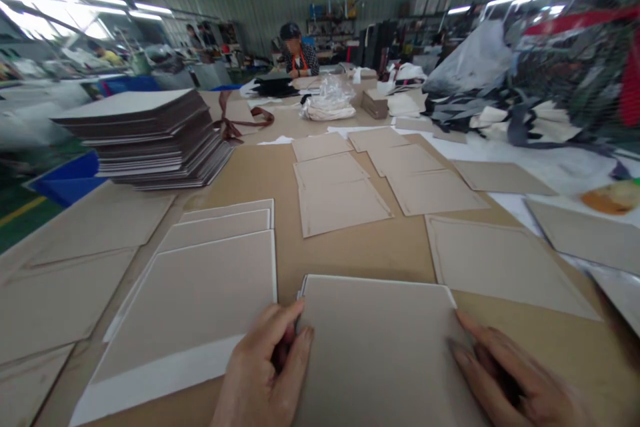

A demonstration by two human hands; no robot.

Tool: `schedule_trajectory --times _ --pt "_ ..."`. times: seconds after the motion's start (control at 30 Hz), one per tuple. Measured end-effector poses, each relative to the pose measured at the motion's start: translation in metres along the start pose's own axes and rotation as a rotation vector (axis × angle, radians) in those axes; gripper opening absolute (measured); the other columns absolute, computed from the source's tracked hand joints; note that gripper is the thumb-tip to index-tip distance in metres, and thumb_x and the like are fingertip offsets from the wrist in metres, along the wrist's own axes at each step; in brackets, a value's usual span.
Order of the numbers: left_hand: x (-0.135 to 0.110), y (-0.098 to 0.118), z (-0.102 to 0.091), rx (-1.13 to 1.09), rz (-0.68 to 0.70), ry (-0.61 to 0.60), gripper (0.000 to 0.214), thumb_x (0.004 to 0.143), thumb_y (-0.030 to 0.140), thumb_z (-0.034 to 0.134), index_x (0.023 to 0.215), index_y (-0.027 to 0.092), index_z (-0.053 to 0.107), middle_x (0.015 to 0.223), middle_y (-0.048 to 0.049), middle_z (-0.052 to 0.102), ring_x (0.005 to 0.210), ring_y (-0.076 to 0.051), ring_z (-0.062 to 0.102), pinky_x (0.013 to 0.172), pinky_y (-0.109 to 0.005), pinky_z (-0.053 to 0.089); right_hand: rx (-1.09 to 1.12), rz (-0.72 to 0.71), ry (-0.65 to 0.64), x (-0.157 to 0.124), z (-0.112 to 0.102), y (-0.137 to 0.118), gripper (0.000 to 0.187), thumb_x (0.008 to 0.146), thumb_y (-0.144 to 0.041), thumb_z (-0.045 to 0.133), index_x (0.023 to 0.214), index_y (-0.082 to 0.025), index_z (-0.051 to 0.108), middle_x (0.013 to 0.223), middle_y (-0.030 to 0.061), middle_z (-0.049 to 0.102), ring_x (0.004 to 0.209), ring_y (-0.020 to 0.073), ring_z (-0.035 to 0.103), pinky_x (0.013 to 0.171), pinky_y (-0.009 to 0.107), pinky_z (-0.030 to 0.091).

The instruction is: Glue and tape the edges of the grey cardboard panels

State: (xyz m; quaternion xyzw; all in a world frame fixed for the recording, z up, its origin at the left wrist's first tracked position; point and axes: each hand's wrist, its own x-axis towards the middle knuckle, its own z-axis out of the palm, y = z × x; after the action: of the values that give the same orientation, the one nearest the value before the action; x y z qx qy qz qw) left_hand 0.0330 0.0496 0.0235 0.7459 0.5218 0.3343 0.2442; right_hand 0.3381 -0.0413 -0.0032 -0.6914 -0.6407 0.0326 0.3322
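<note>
The left hand (267,363) and right hand (515,373), both half-curled, hold opposite edges of the near panel stack (377,347), whose layers could slip askew under uneven pressure.

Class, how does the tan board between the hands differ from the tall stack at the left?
The tan board is tan on top; the tall stack is whitish.
The tall stack shows many layered edges; the tan board shows only a few, at one corner.
The tan board has the left hand and right hand at its sides; the tall stack has neither.
Both have flat tops.
</note>
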Motion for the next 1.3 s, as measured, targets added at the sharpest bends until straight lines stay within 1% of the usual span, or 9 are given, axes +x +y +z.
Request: schedule_trajectory --times 0.07,0.2,0.37,0.57,0.7,0.87,1.03,1.17,1.3 --pt "0.0 -0.005 0.0 0.011 0.037 -0.002 0.024 0.09 0.032 0.058 0.111 0.023 0.065 0.07 0.0054 0.052 0.061 -0.01 0.055 0.058 -0.018 0.045 -0.009 -0.021 -0.037 0.004 -0.006 -0.006 0.038 0.088 -0.041 0.06 0.119 -0.02 0.069 0.086 0.0038 0.073 0.076 0.0183 0.071 0.062 0.018 0.057" --pt "0.002 -0.011 -0.001 0.048 0.113 0.001 0.027 0.09 0.032 0.058 0.116 0.025 0.063 0.071 0.0064 0.053 0.061 -0.008 0.057 0.059 -0.016 0.046 0.031 0.016 -0.057 0.008 -0.011 -0.017 0.036 0.091 -0.037 0.057 0.12 -0.018 0.068 0.074 0.0015 0.068 0.066 0.0147 0.068 0.06 0.016 0.056" --pt "0.001 -0.009 -0.004 0.072 0.149 0.003 0.027 0.091 0.031 0.057 0.118 0.025 0.062 0.071 0.0065 0.053 0.061 -0.008 0.057 0.059 -0.015 0.047 0.08 0.044 -0.061 0.005 -0.011 -0.014 0.035 0.089 -0.035 0.059 0.119 -0.019 0.068 0.067 -0.0013 0.064 0.061 0.0133 0.066 0.057 0.016 0.054" --pt "0.0 -0.008 -0.005 0.085 0.147 -0.014 0.025 0.091 0.031 0.057 0.115 0.025 0.062 0.073 0.006 0.053 0.063 -0.008 0.057 0.06 -0.015 0.047 0.121 0.067 -0.095 0.004 -0.013 -0.013 0.033 0.089 -0.034 0.059 0.117 -0.018 0.068 0.063 -0.0037 0.061 0.055 0.0112 0.063 0.055 0.015 0.052" --pt "0.002 -0.008 -0.004 0.088 0.163 -0.011 0.027 0.092 0.031 0.057 0.117 0.025 0.061 0.072 0.0064 0.053 0.062 -0.008 0.056 0.06 -0.015 0.047 0.122 0.061 -0.088 0.007 -0.013 -0.017 0.032 0.089 -0.034 0.059 0.115 -0.018 0.068 0.061 -0.0042 0.06 0.052 0.0107 0.061 0.051 0.015 0.05" --pt "0.002 -0.01 -0.003 0.084 0.176 0.005 0.027 0.091 0.031 0.058 0.117 0.025 0.061 0.072 0.0064 0.052 0.061 -0.008 0.056 0.059 -0.015 0.046 0.112 0.037 -0.077 0.01 -0.012 -0.018 0.032 0.089 -0.034 0.059 0.115 -0.018 0.068 0.06 -0.0048 0.06 0.051 0.01 0.061 0.05 0.014 0.05" --pt "0.002 -0.007 -0.002 0.075 0.116 -0.003 0.026 0.091 0.032 0.057 0.115 0.024 0.063 0.07 0.0061 0.051 0.06 -0.009 0.055 0.057 -0.016 0.046 0.095 0.049 -0.044 0.009 -0.011 -0.015 0.031 0.087 -0.035 0.062 0.113 -0.02 0.071 0.06 -0.0055 0.062 0.05 0.0097 0.062 0.049 0.013 0.05" --pt "0.001 -0.003 -0.002 0.066 0.101 -0.017 0.029 0.092 0.032 0.055 0.119 0.023 0.063 0.07 0.0056 0.052 0.062 -0.009 0.057 0.058 -0.016 0.046 0.103 0.086 -0.02 0.007 -0.008 -0.013 0.03 0.087 -0.036 0.062 0.112 -0.022 0.072 0.061 -0.0061 0.063 0.051 0.0094 0.063 0.048 0.012 0.05" --pt "0.0 -0.004 -0.001 0.058 0.092 -0.018 0.03 0.093 0.033 0.054 0.12 0.023 0.063 0.073 0.0043 0.054 0.064 -0.01 0.058 0.059 -0.017 0.048 0.112 0.117 -0.02 0.005 -0.007 -0.013 0.03 0.086 -0.035 0.062 0.111 -0.023 0.073 0.063 -0.0058 0.065 0.055 0.01 0.066 0.051 0.012 0.051"
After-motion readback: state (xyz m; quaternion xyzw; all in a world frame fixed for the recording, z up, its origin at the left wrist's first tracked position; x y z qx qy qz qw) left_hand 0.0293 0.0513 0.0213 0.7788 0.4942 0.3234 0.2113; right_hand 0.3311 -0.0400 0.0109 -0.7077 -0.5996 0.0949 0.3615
